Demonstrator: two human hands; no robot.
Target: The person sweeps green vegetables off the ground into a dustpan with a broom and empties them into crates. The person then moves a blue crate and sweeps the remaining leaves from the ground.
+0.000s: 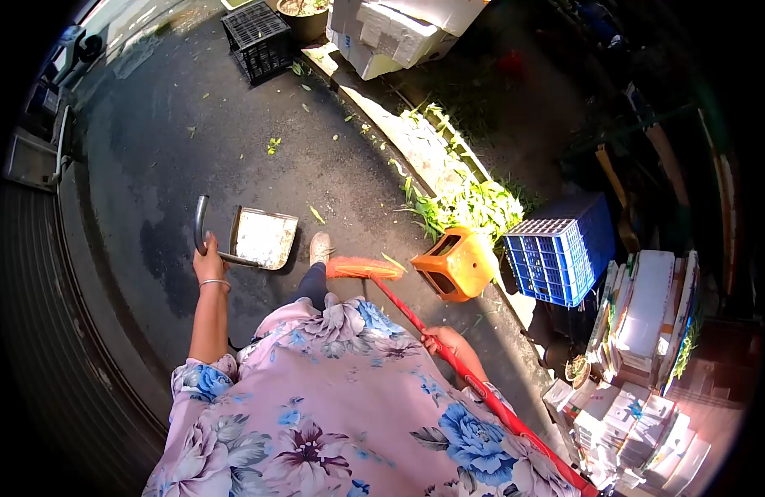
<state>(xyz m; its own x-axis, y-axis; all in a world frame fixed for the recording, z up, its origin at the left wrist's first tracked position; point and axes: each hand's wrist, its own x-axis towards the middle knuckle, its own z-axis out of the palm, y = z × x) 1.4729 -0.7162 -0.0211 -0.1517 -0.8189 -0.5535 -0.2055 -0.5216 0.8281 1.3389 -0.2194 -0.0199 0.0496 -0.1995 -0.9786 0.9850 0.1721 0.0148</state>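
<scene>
My left hand (208, 258) is wrapped round the dark tubular handle of a metal dustpan (265, 238), whose pale, stained pan hangs over the dark pavement. In my right hand (443, 340) is the red stick of a broom (406, 312). The broom's orange bristle head (364, 267) is low by my shoe (320, 248), to the right of the dustpan and apart from it. A few green leaves (317, 215) lie on the ground ahead of the two tools.
An orange stool (455, 265) and a blue crate (555, 253) stand at the right, beside a kerb with cut greenery (474, 203). Ahead are a black crate (258, 40) and white foam boxes (395, 37). Stacked foam pieces (643, 311) fill the lower right. A ribbed shutter (59, 315) runs along the left.
</scene>
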